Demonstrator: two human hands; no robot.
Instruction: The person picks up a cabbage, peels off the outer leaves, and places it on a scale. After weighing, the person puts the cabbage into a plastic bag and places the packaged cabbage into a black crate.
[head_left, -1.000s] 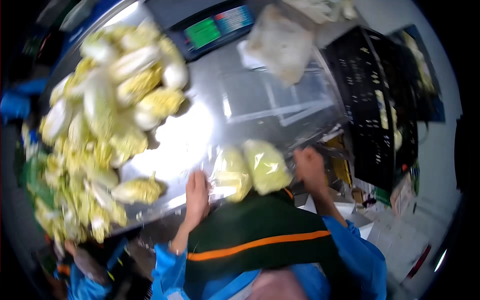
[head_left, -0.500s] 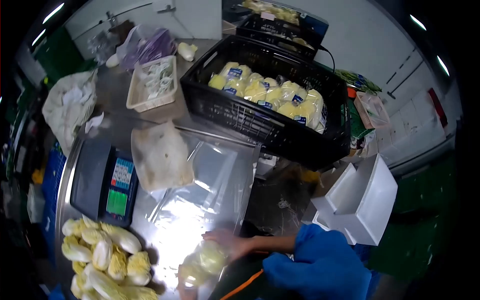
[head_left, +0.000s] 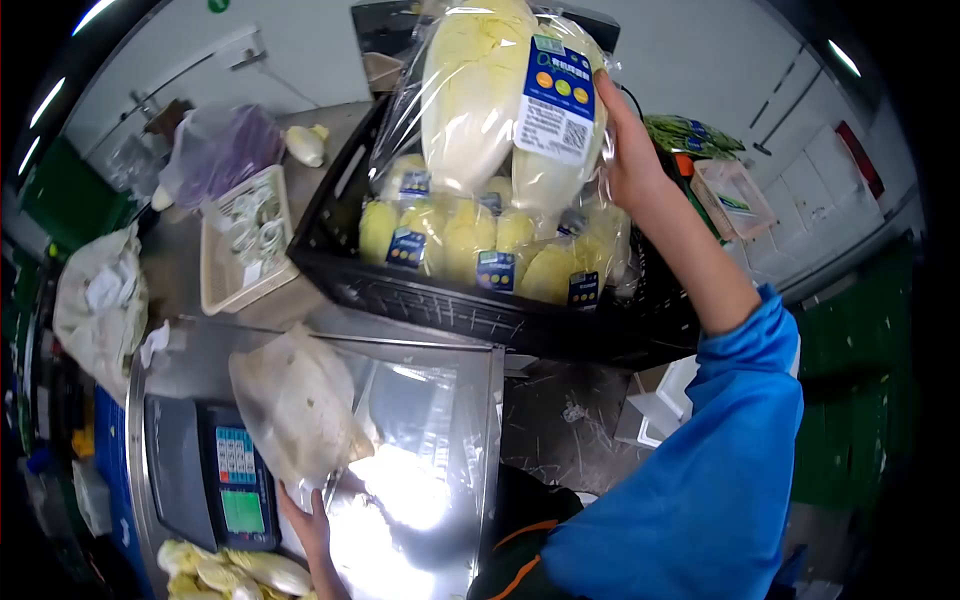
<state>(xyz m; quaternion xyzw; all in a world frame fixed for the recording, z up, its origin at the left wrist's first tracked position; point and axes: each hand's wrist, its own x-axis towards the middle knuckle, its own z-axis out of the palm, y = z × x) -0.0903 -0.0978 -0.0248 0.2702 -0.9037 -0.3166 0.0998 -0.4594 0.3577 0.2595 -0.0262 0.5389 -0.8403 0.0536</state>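
My right hand (head_left: 630, 150) is closed on the side of the bagged cabbage (head_left: 480, 90), long axis upright, straight above the black crate (head_left: 420, 290). My left hand (head_left: 308, 525) lies spread on the table (head_left: 440, 420) by the scale (head_left: 215, 480), well apart, holding nothing.

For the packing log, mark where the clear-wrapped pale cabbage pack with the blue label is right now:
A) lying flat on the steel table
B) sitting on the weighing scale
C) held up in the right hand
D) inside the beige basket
C: the right hand grips the clear-wrapped pale cabbage pack at its edge, raised in front of the black plastic crate.
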